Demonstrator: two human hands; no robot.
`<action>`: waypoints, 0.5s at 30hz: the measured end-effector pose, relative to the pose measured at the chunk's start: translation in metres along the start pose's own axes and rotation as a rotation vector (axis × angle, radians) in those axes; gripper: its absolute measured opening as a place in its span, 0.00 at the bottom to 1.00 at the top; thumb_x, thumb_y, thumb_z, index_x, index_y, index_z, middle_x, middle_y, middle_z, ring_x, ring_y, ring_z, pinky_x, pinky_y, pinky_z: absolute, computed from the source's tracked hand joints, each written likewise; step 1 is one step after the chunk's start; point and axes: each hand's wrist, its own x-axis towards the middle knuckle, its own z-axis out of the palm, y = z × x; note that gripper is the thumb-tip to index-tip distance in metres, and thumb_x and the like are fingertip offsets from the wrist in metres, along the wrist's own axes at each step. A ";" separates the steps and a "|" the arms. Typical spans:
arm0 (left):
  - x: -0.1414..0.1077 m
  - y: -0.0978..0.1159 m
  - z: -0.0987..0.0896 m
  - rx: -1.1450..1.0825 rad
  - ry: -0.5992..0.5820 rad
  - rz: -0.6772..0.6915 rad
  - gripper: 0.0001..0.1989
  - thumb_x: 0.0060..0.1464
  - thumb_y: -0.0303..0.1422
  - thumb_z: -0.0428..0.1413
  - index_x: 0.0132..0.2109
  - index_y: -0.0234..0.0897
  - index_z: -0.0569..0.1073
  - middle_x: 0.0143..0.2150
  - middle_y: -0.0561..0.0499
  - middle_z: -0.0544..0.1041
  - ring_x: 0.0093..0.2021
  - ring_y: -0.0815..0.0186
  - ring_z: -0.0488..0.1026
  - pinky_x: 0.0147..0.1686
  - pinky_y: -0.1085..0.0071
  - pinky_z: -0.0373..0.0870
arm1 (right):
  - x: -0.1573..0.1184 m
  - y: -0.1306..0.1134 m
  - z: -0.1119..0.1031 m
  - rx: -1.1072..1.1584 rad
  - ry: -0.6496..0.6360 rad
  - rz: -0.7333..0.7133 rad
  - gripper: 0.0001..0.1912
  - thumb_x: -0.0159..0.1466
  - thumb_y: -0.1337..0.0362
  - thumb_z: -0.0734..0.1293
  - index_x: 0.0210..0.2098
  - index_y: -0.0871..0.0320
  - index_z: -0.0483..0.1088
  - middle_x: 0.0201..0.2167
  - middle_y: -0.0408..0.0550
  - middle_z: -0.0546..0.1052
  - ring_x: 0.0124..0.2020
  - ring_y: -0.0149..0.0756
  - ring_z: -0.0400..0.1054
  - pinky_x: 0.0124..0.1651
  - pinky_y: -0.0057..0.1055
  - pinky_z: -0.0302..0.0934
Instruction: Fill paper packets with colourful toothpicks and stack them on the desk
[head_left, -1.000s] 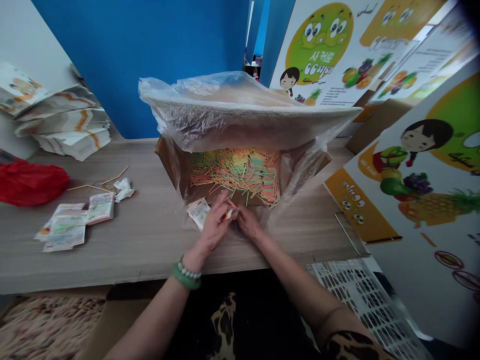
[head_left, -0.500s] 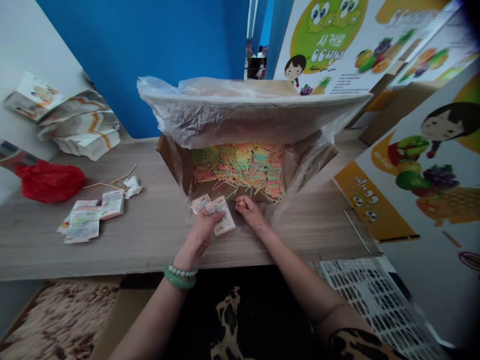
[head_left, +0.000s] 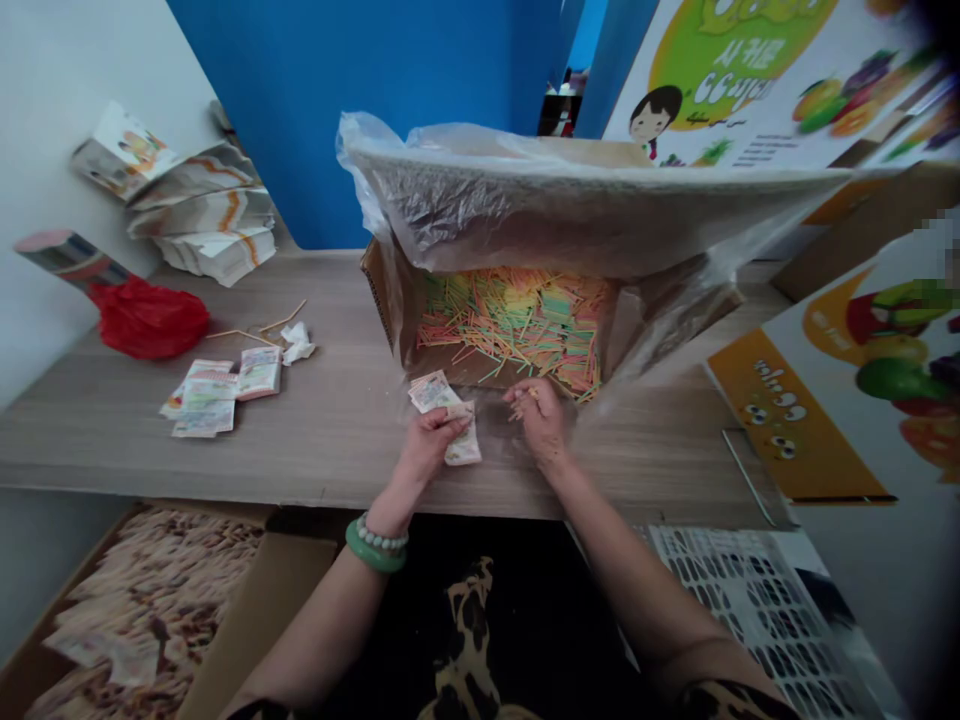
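Observation:
My left hand (head_left: 433,440) is closed on a small printed paper packet (head_left: 463,440), thumb on top, near the front of the open carton. Just beyond it, more printed packets (head_left: 430,388) lie against the carton's near edge, partly covered by the held one. To the right, my right hand (head_left: 541,415) is curled, with small pale orange bits showing between its fingers; their kind is too small to make out. In front of both hands, the plastic-lined carton (head_left: 382,300) holds many thin coloured sticks (head_left: 517,320) in green, yellow, orange and pink.
At left lie several printed packets (head_left: 206,400), a crumpled tissue (head_left: 298,343) and a red plastic bag (head_left: 154,318). Flattened packaging (head_left: 217,215) is stacked behind. Below the table edge sits a box of brownish pieces (head_left: 157,590); a white slotted crate (head_left: 739,590) stands at right.
The camera view has shifted, moving the scene rightward in the picture. My right hand has drawn apart from the held packet and turned, its fingers loosening a little. The packet in my left hand has tilted.

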 end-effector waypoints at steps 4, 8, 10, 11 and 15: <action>0.000 -0.007 -0.004 0.037 -0.050 0.060 0.18 0.42 0.41 0.67 0.35 0.33 0.75 0.29 0.51 0.74 0.28 0.69 0.69 0.30 0.73 0.67 | 0.001 0.009 0.004 -0.118 -0.198 -0.059 0.10 0.64 0.57 0.57 0.35 0.54 0.66 0.33 0.47 0.76 0.38 0.38 0.70 0.45 0.36 0.63; 0.003 -0.015 -0.012 0.048 -0.141 -0.039 0.22 0.38 0.42 0.68 0.36 0.33 0.72 0.30 0.50 0.74 0.29 0.66 0.70 0.31 0.69 0.68 | -0.001 0.018 0.002 -0.117 -0.225 0.014 0.13 0.63 0.59 0.57 0.45 0.54 0.64 0.34 0.46 0.78 0.40 0.38 0.72 0.48 0.38 0.62; 0.004 -0.016 -0.015 0.116 -0.144 -0.051 0.19 0.38 0.43 0.66 0.32 0.33 0.71 0.27 0.51 0.71 0.27 0.68 0.67 0.28 0.70 0.65 | -0.001 0.016 0.000 -0.088 -0.218 0.037 0.13 0.63 0.58 0.58 0.45 0.54 0.64 0.33 0.45 0.78 0.38 0.38 0.72 0.47 0.38 0.62; 0.004 -0.016 -0.017 0.156 -0.134 -0.037 0.18 0.39 0.43 0.65 0.30 0.33 0.71 0.26 0.51 0.70 0.26 0.69 0.65 0.27 0.71 0.62 | 0.000 0.013 -0.001 -0.064 -0.205 0.048 0.12 0.63 0.57 0.59 0.43 0.54 0.65 0.32 0.45 0.78 0.37 0.37 0.72 0.45 0.37 0.62; 0.000 -0.010 -0.018 0.253 -0.065 0.030 0.17 0.42 0.43 0.64 0.25 0.33 0.71 0.22 0.54 0.65 0.22 0.73 0.58 0.23 0.74 0.53 | 0.004 -0.009 -0.003 0.108 -0.135 0.060 0.10 0.64 0.53 0.61 0.36 0.53 0.63 0.31 0.44 0.78 0.32 0.34 0.70 0.35 0.31 0.61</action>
